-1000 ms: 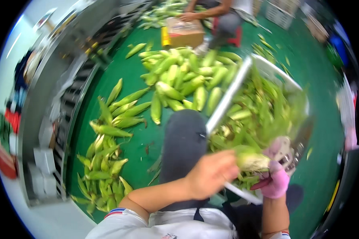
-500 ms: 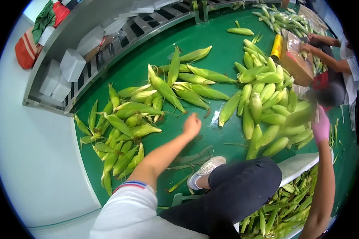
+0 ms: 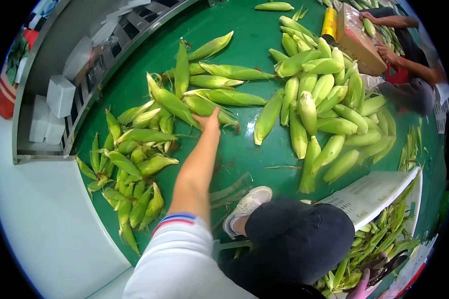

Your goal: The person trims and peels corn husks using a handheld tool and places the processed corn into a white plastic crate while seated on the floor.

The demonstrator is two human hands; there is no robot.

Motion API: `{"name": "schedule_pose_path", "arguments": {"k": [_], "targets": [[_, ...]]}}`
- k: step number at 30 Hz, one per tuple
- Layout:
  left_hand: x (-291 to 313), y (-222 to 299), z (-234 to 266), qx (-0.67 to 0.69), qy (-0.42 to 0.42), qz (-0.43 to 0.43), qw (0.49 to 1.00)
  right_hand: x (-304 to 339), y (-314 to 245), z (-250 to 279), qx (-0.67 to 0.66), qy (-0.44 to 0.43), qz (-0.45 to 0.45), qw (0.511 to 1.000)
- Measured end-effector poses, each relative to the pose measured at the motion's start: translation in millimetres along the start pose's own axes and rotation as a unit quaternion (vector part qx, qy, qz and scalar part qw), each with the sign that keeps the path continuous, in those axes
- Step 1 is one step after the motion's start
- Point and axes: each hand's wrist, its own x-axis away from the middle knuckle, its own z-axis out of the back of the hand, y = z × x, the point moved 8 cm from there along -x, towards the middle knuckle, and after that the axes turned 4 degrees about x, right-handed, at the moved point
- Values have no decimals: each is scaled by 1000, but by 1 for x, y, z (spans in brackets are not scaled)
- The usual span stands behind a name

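Note:
My left hand (image 3: 208, 120) reaches over the near edge of the left-hand pile, its fingers curled round an ear of corn in green husk (image 3: 197, 103). Longer husked ears (image 3: 172, 102) lie close beside it. At the lower right edge, my right hand (image 3: 362, 285) wears a pink glove and is partly cut off by the picture's rim. It is beside a dark object (image 3: 391, 264) whose kind I cannot make out, above a white bin (image 3: 366, 192) of stripped husk leaves (image 3: 371, 244). Its fingers are mostly hidden.
A large heap of trimmed corn (image 3: 329, 104) covers the green floor (image 3: 242, 164) to the right. Beyond it stand a cardboard box (image 3: 356, 37) and a yellow roll (image 3: 329, 22), with another person's hands (image 3: 384, 52) at the box. A metal rack (image 3: 40, 84) curves along the left.
My left hand has moved forward onto an ear in the left pile. My right hand has dropped from beside the right heap to the bin. The view has shifted.

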Motion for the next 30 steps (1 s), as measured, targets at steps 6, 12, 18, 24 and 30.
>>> {"name": "schedule_pose_path", "arguments": {"k": [6, 12, 18, 24, 30], "targets": [[220, 70, 78, 296, -475, 270, 784, 60, 38, 13, -270, 55, -78, 958], [372, 102, 111, 23, -633, 323, 703, 103, -21, -15, -165, -178, -62, 968], [513, 133, 91, -240, -782, -37, 574, 96, -56, 1, 9, -235, 175, 956], [576, 100, 125, -362, -810, -103, 449, 127, -29, 83, 118, -108, 270, 950], [614, 52, 193, -381, -795, 367, 297, 178, 5, 112, 112, -143, 269, 946]]}}
